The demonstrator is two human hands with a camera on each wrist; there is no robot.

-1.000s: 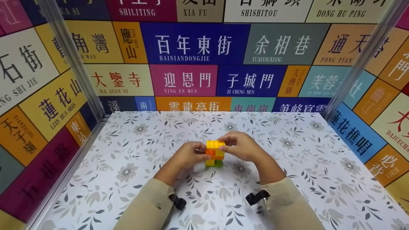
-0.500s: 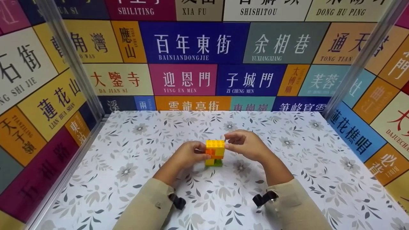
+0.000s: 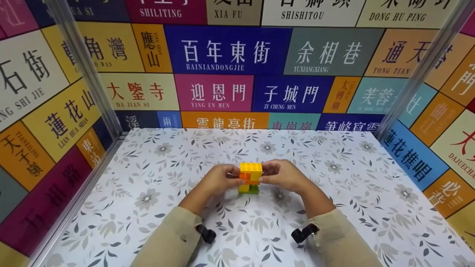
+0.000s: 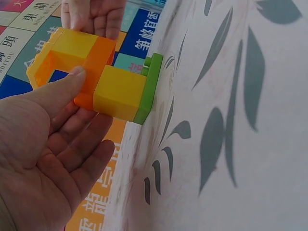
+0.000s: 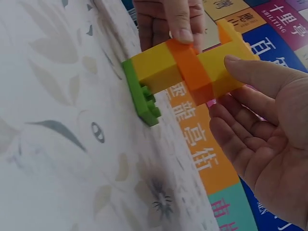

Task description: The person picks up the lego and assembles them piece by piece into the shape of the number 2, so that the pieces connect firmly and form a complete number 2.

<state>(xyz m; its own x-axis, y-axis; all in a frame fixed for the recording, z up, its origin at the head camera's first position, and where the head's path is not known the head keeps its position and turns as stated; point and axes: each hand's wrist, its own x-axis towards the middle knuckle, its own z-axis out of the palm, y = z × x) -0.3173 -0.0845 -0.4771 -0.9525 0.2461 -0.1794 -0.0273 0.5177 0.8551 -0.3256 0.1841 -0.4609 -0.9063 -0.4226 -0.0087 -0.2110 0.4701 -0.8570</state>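
Observation:
A small stack of toy building bricks (image 3: 250, 178) stands on the patterned table surface. Its base is a green plate (image 4: 150, 91), topped by a yellow brick (image 4: 118, 92) at one end. Above comes an orange brick (image 5: 190, 72), then another yellow brick (image 5: 217, 65) and a longer yellow brick (image 3: 251, 167) on top. My left hand (image 3: 219, 179) pinches the orange layer from the left, thumb on the near face. From the right, my right hand (image 3: 287, 175) holds the upper yellow brick between thumb and fingers. The stack partly hides the fingertips behind it.
The table (image 3: 163, 230) has a white covering with grey flowers and leaves. Panels with printed signs (image 3: 226, 50) rise at the back and both sides. Black straps with small mounts (image 3: 305, 233) sit at both sleeve cuffs.
My right hand has left the top brick's corner, drawn a little right, then come down and in against the stack's right side. My left hand keeps its hold.

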